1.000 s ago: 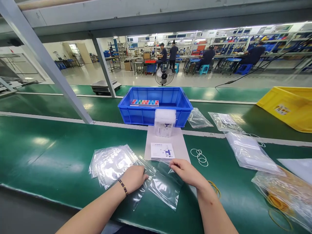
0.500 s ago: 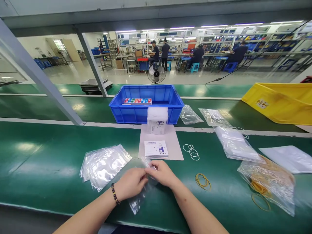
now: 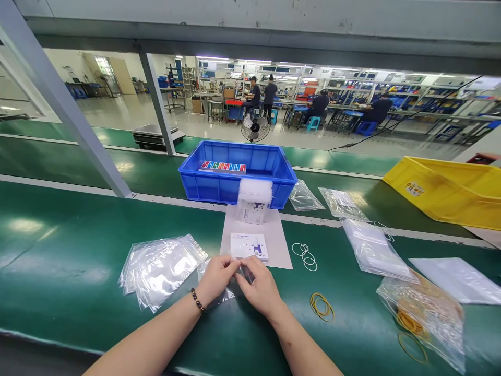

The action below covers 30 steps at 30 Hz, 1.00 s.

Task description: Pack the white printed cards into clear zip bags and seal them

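1. Left hand [image 3: 217, 275] and right hand [image 3: 260, 287]: fingertips close together, both pinching clear plastic bag [image 3: 227, 294].
2. Bag at near side of printed leaflet stack [image 3: 247, 245].
3. Fanned clear bags [image 3: 166, 269] left; white rubber bands [image 3: 308, 258] right.
4. Blue bin [image 3: 211, 187] beyond.

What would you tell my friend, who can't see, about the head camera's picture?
A person's left hand and right hand hold a clear bag above a green surface. Spread bags lie left; a printed stack and blue bin are ahead.

Clear bag [image 3: 228, 293]: glossy plastic; green worktop [image 3: 70, 271]: smooth, shiny.
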Each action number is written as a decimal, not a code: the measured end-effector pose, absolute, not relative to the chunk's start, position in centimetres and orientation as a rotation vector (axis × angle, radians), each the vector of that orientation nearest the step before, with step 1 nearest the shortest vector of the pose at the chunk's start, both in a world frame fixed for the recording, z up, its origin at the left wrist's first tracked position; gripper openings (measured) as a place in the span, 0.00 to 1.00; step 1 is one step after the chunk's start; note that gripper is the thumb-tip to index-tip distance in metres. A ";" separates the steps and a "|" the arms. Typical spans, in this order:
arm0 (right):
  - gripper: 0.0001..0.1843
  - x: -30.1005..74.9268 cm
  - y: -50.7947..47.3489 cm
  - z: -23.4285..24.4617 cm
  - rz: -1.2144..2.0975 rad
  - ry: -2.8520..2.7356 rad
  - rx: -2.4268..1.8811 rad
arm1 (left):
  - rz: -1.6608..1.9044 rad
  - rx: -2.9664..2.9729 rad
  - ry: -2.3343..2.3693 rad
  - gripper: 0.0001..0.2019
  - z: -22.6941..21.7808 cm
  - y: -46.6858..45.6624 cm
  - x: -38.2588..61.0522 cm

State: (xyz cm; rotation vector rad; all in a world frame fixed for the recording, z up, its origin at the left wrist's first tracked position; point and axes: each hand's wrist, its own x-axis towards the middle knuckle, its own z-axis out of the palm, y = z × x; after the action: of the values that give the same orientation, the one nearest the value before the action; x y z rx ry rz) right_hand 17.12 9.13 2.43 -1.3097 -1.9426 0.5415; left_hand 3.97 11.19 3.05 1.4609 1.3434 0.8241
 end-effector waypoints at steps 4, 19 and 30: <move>0.10 17.2 9.3 2.7 0.648 -1.881 -1.362 | 0.794 1.557 1.326 0.17 3.2 10.9 3.8; 0.09 17.6 9.2 2.7 0.267 -2.153 -1.183 | 0.724 1.351 1.314 0.15 3.3 11.6 2.9; 0.07 19.9 9.2 4.9 1.043 -2.213 -1.114 | 0.407 2.368 0.945 0.06 7.5 12.0 0.5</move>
State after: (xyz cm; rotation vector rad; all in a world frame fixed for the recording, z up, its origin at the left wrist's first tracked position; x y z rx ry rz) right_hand 19.86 9.21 4.95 -1.1138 -2.2132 1.0433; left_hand 0.46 12.04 7.51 2.3685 0.9449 0.4071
